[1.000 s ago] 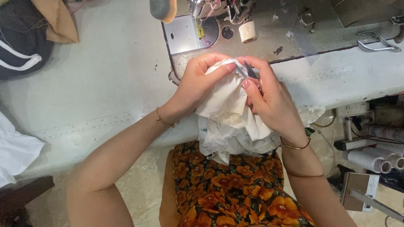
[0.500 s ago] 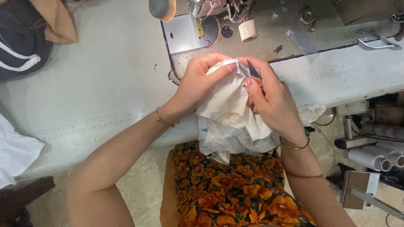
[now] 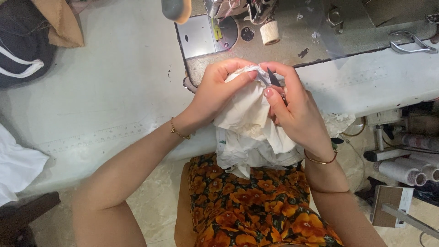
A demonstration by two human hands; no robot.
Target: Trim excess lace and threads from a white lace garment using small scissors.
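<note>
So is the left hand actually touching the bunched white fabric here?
Touching. The head view shows the left hand gripping the top of the white fabric, its fingertips pressed into the folds, with no gap between them.

bare arms, gold bracelets [image 3: 320,160], orange floral dress [image 3: 256,206]

A pale worktable [image 3: 91,105] spans the view, a sewing machine's metal bed [image 3: 292,32] set into it. Beige marble floor [image 3: 155,206] lies below the table.
</note>
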